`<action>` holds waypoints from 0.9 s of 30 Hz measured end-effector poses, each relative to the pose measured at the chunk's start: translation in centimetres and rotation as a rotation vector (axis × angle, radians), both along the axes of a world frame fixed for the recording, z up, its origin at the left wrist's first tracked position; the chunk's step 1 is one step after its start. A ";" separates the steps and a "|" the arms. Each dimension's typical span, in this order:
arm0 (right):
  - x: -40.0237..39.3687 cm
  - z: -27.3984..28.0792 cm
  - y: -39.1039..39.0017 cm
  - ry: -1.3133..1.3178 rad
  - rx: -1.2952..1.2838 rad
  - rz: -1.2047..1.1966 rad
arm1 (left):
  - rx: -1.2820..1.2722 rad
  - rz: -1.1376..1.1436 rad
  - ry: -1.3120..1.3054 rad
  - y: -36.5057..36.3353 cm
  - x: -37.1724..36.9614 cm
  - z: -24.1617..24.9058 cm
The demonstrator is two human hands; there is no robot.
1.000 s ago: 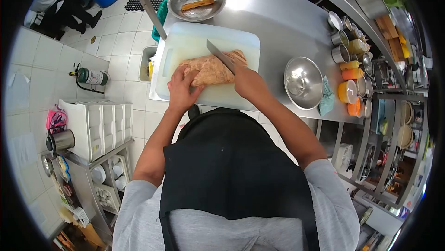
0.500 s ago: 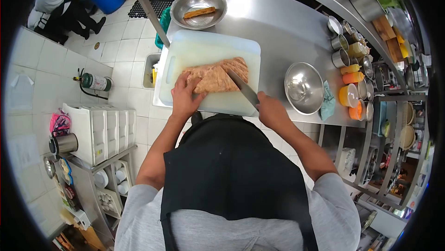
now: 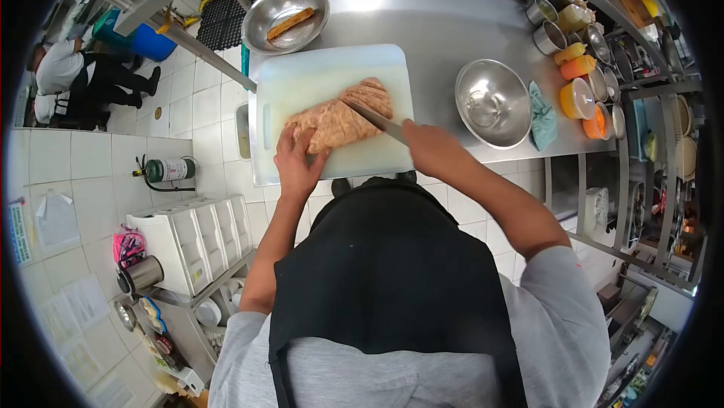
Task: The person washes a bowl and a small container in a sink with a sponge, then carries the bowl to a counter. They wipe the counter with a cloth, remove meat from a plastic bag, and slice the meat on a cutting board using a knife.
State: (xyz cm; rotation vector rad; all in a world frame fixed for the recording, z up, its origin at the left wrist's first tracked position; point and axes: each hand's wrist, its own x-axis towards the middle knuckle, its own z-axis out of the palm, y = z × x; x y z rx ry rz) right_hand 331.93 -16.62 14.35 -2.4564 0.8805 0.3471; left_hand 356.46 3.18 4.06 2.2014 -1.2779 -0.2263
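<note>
A large slab of brownish meat lies across a pale cutting board. My left hand grips its near left part, fingers over the top and thumb along the near edge. In my right hand is the handle of a kitchen knife. Its blade slants over the slab towards the far left, along a line between the larger left part and the ridged right end. That right end sits slightly turned from the rest, and the blade's lower edge is hidden in the meat.
Right of the board stands a steel bowl beside a green cloth. A perforated bowl holding a brown stick-like piece is at the far left. Sauce bottles and tubs line the right side. A metal post rises by the board's left corner.
The knife has moved forward and left across the slab, its blade now at a flatter slant. My left hand keeps its hold. The whole view has turned slightly.
</note>
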 end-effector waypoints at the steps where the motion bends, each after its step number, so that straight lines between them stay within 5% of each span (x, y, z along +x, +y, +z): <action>1: -1.6 0.7 -0.1 0.034 -0.002 0.026 | 0.001 0.001 0.008 0.0 0.0 0.0; 27: 4.7 -2.1 -0.4 -0.221 0.103 -0.150 | -0.015 -0.058 0.063 -0.1 0.8 -0.4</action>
